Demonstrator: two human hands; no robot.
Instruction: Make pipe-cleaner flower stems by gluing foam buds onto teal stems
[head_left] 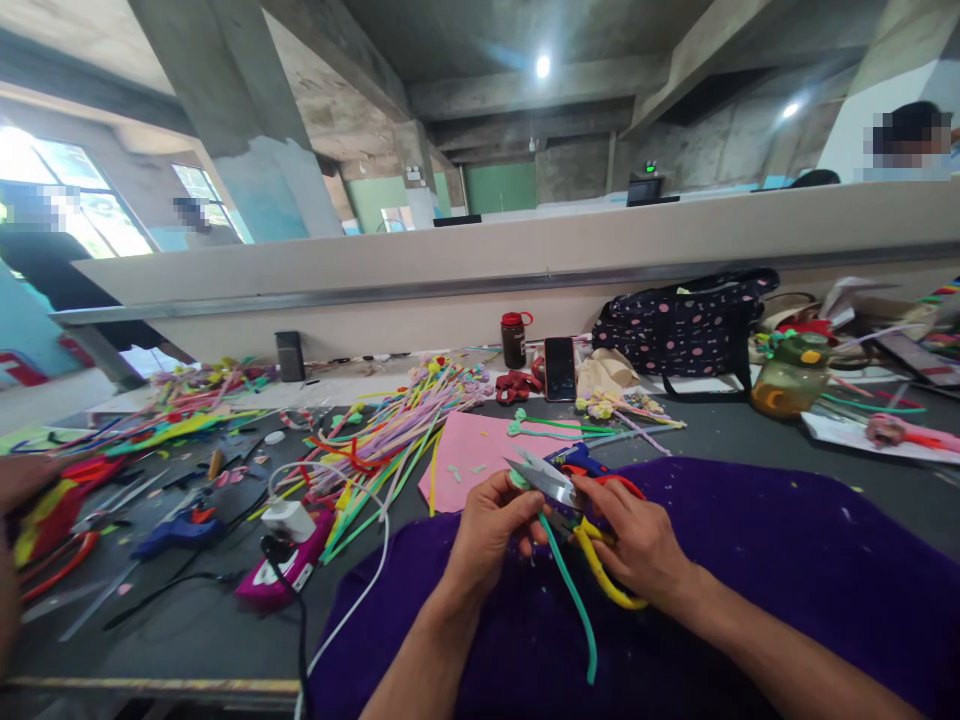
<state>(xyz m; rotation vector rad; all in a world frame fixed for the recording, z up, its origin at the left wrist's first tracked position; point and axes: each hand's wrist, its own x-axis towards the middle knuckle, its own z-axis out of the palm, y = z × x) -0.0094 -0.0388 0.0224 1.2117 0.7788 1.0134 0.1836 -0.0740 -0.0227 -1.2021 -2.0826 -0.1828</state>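
My left hand (495, 520) pinches a green pipe cleaner (566, 580) near its top end, where a small pale-green tip shows above the fingers. The rest of the stem hangs down to the right over a dark purple cloth (750, 540). My right hand (637, 530) is closed around scissors (559, 488) with a yellow handle loop below the fingers. Their blades are parted and point left, close to the pale-green tip; I cannot tell whether they touch it. Just behind the scissors lies a blue glue gun (585, 458), partly hidden.
A pink sheet (442, 465) lies beyond my hands, beside a heap of coloured pipe cleaners (405, 415). A magenta power strip (281, 575) with cables and another blue glue gun (180, 535) sit left. A phone (560, 370), red-lidded bottle (514, 340) and patterned bag (675, 335) stand behind.
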